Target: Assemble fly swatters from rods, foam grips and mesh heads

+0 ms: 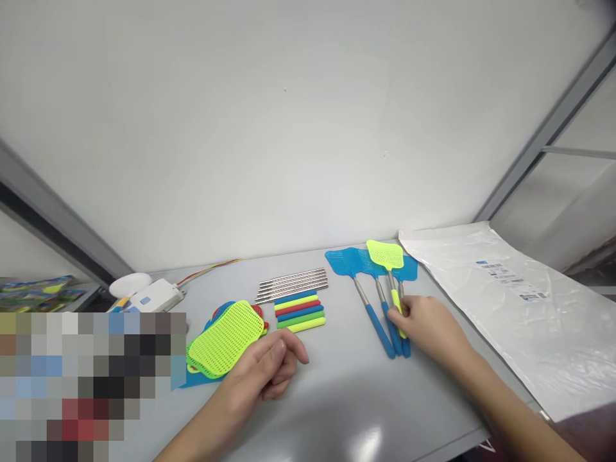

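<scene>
My right hand is closed, with thumb and fingers pinching the handle of a yellow fly swatter. This swatter lies across several blue fly swatters with metal rods and blue grips. My left hand hovers over the table with loosely curled fingers, its index finger apart from the others; I see nothing in it. Beside it lies a pile of loose swatter heads, a yellow one on top, with blue and red ones partly hidden beneath. Coloured handle grips lie in a row below several metal rods.
A white plastic mailing bag with a printed label covers the right side of the grey table. At the back left are a white device with wires and a round white object. A white wall stands behind. The lower left is pixelated.
</scene>
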The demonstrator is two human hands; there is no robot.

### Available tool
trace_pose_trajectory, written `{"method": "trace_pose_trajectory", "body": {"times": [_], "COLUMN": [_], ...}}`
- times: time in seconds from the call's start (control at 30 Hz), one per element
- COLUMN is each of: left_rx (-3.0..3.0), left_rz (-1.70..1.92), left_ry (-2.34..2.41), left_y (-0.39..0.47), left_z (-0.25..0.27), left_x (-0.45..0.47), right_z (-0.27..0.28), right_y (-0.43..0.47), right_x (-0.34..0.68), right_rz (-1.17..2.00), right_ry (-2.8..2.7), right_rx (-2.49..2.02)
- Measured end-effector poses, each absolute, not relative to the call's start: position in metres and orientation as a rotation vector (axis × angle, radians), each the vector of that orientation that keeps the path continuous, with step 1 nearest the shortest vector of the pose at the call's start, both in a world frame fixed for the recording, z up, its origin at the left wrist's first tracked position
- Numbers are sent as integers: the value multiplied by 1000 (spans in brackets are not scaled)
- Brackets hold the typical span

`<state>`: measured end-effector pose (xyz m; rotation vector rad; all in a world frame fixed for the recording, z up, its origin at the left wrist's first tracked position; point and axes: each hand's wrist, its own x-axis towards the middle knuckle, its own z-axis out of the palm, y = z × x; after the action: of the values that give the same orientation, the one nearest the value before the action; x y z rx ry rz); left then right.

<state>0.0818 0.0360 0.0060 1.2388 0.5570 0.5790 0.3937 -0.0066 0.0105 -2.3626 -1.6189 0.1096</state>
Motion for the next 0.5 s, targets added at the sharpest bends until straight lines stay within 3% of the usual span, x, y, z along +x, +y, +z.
{"method": "trace_pose_trajectory", "body": {"times": [0.5], "left_rx": [1196], "left_rz": [588], "left_ry": [558], "left_y": [37], "left_z": [15], "left_x": [82], "right_z": [16], "right_y": [-14], "right_x": [384], "right_rz": [123], "right_ry": [-1758], "right_rx": [-2494]}}
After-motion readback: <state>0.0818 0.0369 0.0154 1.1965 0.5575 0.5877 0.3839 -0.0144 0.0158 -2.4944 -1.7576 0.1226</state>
